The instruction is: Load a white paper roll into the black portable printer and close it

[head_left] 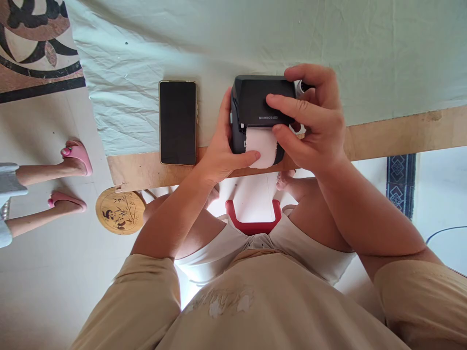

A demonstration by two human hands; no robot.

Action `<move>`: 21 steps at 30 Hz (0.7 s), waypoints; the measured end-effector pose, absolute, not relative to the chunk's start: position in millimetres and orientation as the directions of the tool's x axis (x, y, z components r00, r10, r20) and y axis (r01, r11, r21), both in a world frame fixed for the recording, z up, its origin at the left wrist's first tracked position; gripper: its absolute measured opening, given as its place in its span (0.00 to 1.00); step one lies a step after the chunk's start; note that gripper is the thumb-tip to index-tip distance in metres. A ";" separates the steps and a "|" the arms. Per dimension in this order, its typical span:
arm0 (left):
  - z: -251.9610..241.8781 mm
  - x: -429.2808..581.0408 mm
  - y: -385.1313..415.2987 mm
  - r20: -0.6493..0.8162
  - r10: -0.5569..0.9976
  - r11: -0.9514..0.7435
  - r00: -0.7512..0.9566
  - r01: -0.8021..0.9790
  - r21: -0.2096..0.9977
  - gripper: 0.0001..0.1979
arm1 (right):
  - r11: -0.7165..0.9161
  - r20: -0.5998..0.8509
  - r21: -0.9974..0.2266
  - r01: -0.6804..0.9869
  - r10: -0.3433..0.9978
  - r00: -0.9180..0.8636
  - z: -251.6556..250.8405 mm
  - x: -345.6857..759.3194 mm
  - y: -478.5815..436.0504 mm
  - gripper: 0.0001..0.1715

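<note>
A black label printer [255, 97] marked NIIMBOT sits near the table's front edge, between my two hands. White paper [260, 146] sticks out of its front, below the lid. My left hand [224, 150] grips the printer's left side, its thumb lying on the paper. My right hand [314, 112] holds the right side, with fingers on top of the lid and the thumb at the lid's front edge by the paper. A small object behind my right fingers is mostly hidden.
A dark-screened phone [178, 122] lies left of the printer. Pale green cloth [383, 58] covers the table, whose bare wooden edge [401, 131] shows. A round stool [120, 211] with a panda picture and another person's feet in pink slippers [78, 158] are at the left.
</note>
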State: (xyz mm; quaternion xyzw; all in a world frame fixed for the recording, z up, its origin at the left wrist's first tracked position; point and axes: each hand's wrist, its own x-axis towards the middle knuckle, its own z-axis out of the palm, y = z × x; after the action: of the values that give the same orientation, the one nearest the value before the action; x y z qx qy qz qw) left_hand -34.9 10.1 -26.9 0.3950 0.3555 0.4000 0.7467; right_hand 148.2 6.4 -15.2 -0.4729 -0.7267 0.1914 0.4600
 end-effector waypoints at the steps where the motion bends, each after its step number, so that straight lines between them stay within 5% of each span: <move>1: -24.8 -34.3 9.5 -0.229 0.878 0.379 0.419 -0.320 0.868 0.59 | 0.464 0.474 -0.715 0.522 0.872 -0.126 -14.6 148.1 6.2 0.17; 14: -16.1 -31.9 7.0 -0.253 0.871 0.425 0.422 -0.385 0.819 0.62 | 0.441 0.420 -0.751 0.491 0.894 -0.159 -11.2 146.0 3.9 0.16; 18: -16.6 -31.2 6.0 -0.201 0.908 0.366 0.368 -0.459 0.810 0.47 | 0.427 0.416 -0.775 0.466 0.899 -0.133 -9.7 141.7 1.9 0.16; 21: -17.0 -30.4 5.2 -0.225 0.916 0.362 0.331 -0.447 0.818 0.32 | 0.358 0.331 -0.835 0.419 0.934 -0.138 -11.3 138.3 0.8 0.35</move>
State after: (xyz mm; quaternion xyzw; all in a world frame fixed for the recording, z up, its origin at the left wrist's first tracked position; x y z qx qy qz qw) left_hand -30.4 5.2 -17.0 0.3314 0.3543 0.4572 0.7454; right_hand 138.3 0.8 -11.3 -0.4860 -0.6957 0.2916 0.4414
